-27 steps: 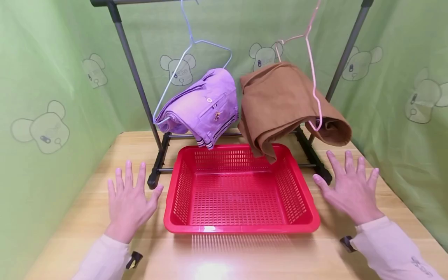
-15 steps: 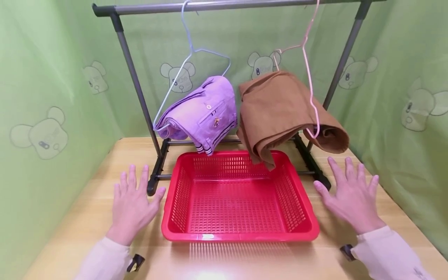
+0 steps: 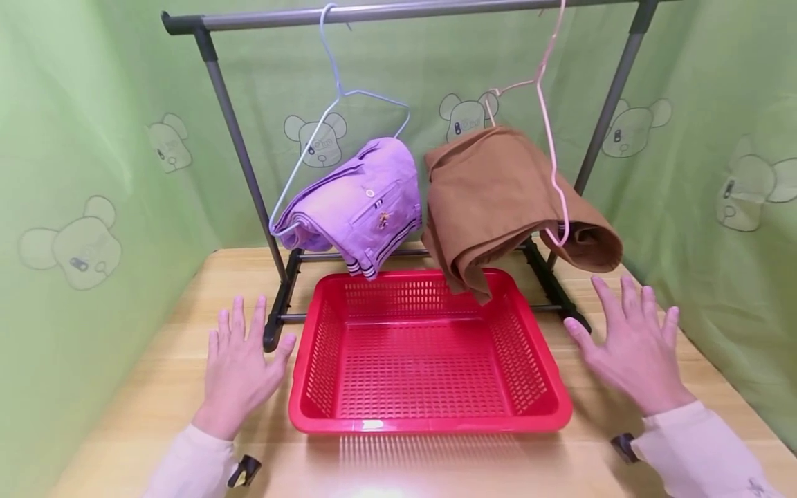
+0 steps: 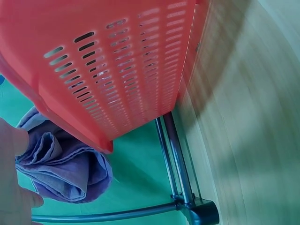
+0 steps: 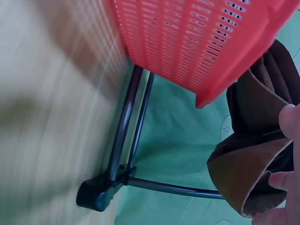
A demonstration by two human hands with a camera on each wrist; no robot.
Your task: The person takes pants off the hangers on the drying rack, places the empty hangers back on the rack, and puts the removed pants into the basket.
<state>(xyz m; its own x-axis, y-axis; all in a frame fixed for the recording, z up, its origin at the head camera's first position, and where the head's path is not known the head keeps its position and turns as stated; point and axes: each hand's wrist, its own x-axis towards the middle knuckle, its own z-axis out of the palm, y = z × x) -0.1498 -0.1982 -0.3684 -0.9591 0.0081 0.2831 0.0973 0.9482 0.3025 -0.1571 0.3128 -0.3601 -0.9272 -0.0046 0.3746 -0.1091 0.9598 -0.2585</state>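
My left hand (image 3: 239,377) is held out with fingers straight and spread, left of a red plastic basket (image 3: 429,423). On the other side of the basket, my right hand (image 3: 638,356) has its fingers spread too. Neither hand holds anything. Behind the basket, folded purple trousers (image 3: 367,197) with a striped waistband hang over a light blue hanger (image 3: 306,152). Folded brown trousers (image 3: 498,190) hang over a pink hanger (image 3: 551,138), one corner dipping over the basket's back rim. Each wrist view shows a few fingertips at its edge, with the basket's slotted side above.
Both hangers hook on the top bar of a dark metal rack (image 3: 423,10). The rack's black feet (image 3: 271,332) stand on the wooden table (image 3: 156,387), beside and behind the basket. Green curtains (image 3: 68,166) printed with bear heads enclose the back and sides.
The head view has tilted up, bringing more of the rack's top bar into sight. My left hand has shifted slightly right, towards the basket. My right hand moved slightly right. Trousers and basket stayed put.
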